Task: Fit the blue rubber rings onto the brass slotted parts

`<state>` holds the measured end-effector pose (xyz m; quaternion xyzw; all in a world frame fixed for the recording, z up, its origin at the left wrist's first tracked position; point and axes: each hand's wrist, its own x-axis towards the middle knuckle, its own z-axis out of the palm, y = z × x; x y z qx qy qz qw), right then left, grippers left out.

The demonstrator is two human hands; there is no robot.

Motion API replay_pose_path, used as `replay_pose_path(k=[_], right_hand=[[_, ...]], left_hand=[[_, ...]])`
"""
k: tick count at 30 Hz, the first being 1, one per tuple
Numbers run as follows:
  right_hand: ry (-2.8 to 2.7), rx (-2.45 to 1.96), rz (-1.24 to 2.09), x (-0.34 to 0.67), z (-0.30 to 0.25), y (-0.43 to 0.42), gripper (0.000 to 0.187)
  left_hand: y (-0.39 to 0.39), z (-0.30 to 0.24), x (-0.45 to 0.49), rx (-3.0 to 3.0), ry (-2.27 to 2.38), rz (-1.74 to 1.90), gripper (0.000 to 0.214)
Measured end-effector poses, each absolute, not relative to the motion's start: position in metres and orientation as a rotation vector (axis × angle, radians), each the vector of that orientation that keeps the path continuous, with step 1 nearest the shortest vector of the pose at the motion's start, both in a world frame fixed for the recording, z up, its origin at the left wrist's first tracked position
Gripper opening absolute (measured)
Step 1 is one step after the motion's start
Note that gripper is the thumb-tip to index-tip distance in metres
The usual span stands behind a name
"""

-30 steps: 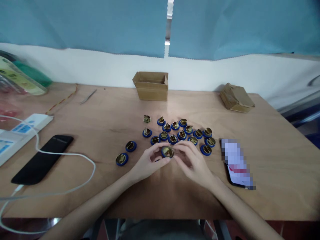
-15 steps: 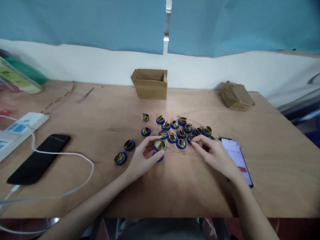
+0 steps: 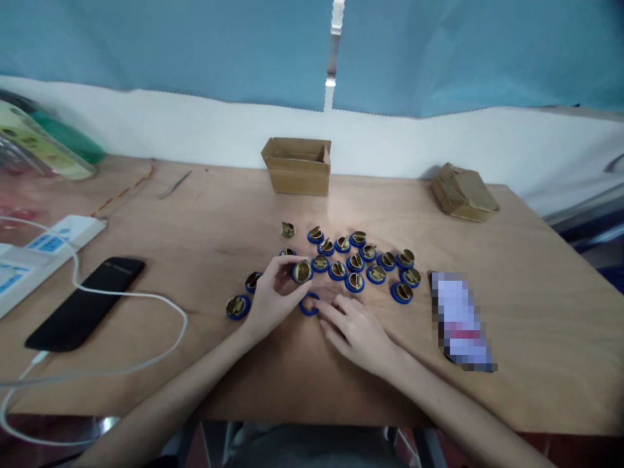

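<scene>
My left hand (image 3: 273, 294) is closed, thumb and index finger around the edges of a round gold metal piece (image 3: 303, 271) with blue at its rim. Its underside is hidden, so I cannot tell whether it sits in a blue ring. Just below lies an unfilled blue ring (image 3: 309, 312), flat on the table. The fingertips of my right hand (image 3: 358, 331) reach its right edge, with the fingers apart. Several gold pieces with raised clips sit in blue rings to the right, one of them a clip piece (image 3: 376, 274). Two more, including a clip piece (image 3: 237, 306), lie by my left wrist.
A lone gold clip piece (image 3: 288, 229) lies farther back. An uncovered cardboard box (image 3: 299, 179) and a crumpled one (image 3: 465, 192) stand by the wall. A blurred-screen phone (image 3: 461, 318) is at right; a black phone (image 3: 85, 305), white cable and power strip (image 3: 73, 231) at left.
My right hand has left the clip piece at right and moved left and nearer, to the blue ring. My left hand's gold piece has shifted left and back, uncovering that ring.
</scene>
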<state>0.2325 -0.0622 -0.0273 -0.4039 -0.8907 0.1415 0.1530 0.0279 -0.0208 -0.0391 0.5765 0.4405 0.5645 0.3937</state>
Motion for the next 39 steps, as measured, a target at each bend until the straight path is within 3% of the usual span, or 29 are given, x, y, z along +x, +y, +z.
replay_pose_path(k=[7,12,23,32,39], right_hand=[[-2.511,-1.152,0.413,0.233,-0.030,-0.060,0.015],[-2.461,-1.177,0.386,0.233,-0.032,-0.062,0.009],[-2.462,-1.193,0.372,0.234,-0.032,-0.062,0.014],[-2.457,-1.215,0.434,0.235,-0.030,-0.061,0.013],[-2.468,-1.202,0.410,0.235,-0.028,-0.061,0.012]], left_hand=[[-0.030,-0.035,0.031,1.527,1.034,1.383,0.060],[-0.033,-0.035,0.029,1.611,1.063,1.339,0.057],[-0.032,-0.031,0.026,1.765,1.133,1.340,0.046],[0.009,-0.019,-0.028,1.945,1.786,1.226,0.042],[0.018,-0.026,-0.051,2.009,2.142,0.825,0.042]])
